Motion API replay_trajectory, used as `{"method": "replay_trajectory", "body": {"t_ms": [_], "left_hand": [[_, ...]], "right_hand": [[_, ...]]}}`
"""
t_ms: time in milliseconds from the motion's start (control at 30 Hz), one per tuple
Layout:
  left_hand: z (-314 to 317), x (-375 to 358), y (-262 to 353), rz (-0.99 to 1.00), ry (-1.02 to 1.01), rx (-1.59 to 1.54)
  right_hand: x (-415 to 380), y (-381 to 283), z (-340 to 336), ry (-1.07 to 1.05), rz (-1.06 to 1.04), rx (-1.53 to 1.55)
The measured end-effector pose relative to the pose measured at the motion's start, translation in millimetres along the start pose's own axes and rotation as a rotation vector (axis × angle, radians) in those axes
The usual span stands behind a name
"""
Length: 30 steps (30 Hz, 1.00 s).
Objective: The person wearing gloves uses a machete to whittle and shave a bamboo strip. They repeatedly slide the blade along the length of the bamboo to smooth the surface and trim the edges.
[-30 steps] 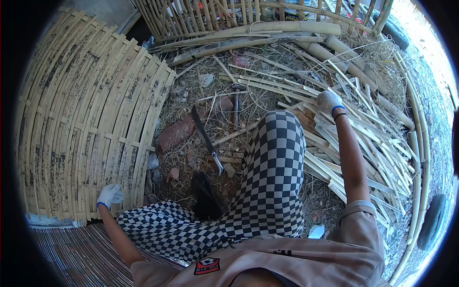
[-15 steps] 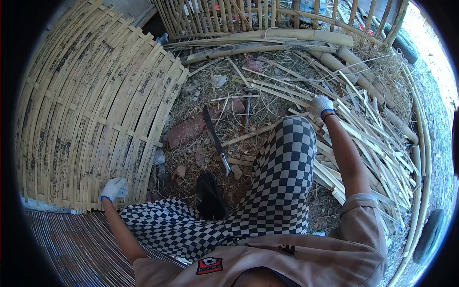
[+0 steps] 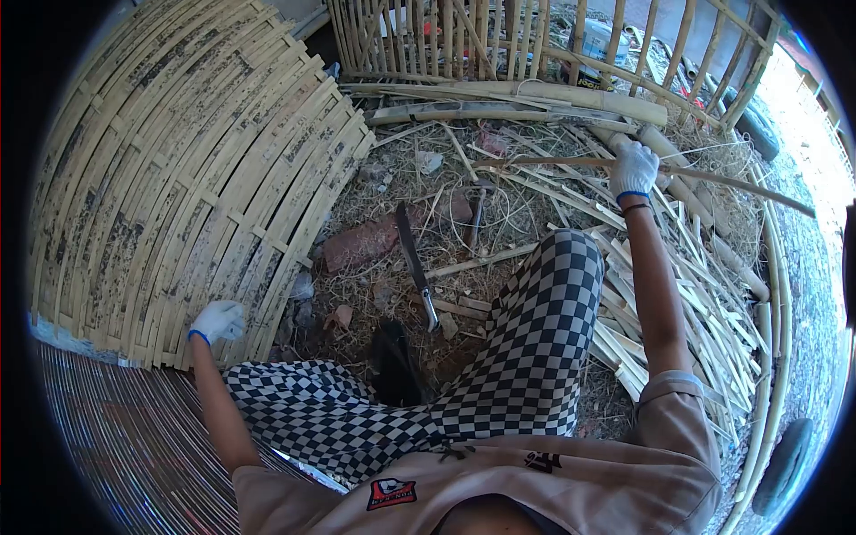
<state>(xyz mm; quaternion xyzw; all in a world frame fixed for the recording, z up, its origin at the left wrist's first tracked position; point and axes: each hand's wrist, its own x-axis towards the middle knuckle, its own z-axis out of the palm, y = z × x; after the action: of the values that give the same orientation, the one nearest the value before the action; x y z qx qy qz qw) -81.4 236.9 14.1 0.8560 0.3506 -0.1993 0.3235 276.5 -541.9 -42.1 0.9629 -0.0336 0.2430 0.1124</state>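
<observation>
1. Over at nine to eleven o'clock, a woven bamboo panel (image 3: 178,178) fills that side, slats packed close.
2. Half past eight, the gloved left hand (image 3: 219,321) is at the panel's lower part, fingers loosely curled; I can't tell whether they press on it. A light, flat touch would probably steady the slats best.
3. Near the centre, a long knife (image 3: 411,250) lies beside a brick (image 3: 361,244), handle towards six. Bare blade there, so both wrists do well to stay wide of it.
4. Just towards one o'clock, a hammer (image 3: 475,218) rests on the littered ground.
5. And at two, the gloved right hand (image 3: 635,168), fingers closed around a long bamboo strip (image 3: 562,161)! The strip runs from one o'clock out to nearly three. Gripping about mid-length looks sound: it should balance, though both ends want watching for snags.
6. Three to four o'clock, loose split strips (image 3: 700,299) lie crisscrossed; lifting clear of them seems wise, with gloves on against splinters.
</observation>
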Motion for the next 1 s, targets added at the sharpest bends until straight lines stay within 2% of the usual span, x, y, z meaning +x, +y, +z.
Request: {"method": "replay_trajectory", "body": {"t_ms": [67, 133, 300, 433, 500, 600, 633, 733, 833, 933, 1000], "left_hand": [[-2, -3, 24, 0.07, 0.039, 0.032], [-2, -5, 55, 0.22, 0.071, 0.054], [-8, -4, 144, 0.593, 0.08, 0.168], [-14, -6, 210, 0.587, -0.013, 0.03], [-16, 19, 221, 0.635, -0.002, 0.05], [-4, 17, 232, 0.602, -0.027, 0.043], [3, 22, 232, 0.585, -0.085, 0.005], [26, 48, 227, 0.531, -0.208, -0.061], [29, 69, 223, 0.49, -0.243, -0.043], [26, 84, 214, 0.517, -0.094, -0.416], [20, 112, 216, 0.639, -0.042, -0.938]], "right_hand": [[24, -3, -53, 0.163, -0.02, -0.035], [46, -11, -102, 0.179, -0.05, -0.135], [85, -59, -189, 0.039, -0.187, -0.108], [99, -87, -261, 0.061, -0.323, -0.212], [97, -104, -300, 0.108, -0.35, -0.237], [94, -134, -351, -0.043, -0.457, -0.189], [94, -139, -349, -0.032, -0.468, -0.117], [94, -168, -331, -0.212, -0.499, 0.004], [66, -199, -312, -0.163, -0.472, 0.218], [36, -233, -285, -0.096, -0.401, 0.387], [15, -258, -260, -0.183, -0.394, 0.538]]}}
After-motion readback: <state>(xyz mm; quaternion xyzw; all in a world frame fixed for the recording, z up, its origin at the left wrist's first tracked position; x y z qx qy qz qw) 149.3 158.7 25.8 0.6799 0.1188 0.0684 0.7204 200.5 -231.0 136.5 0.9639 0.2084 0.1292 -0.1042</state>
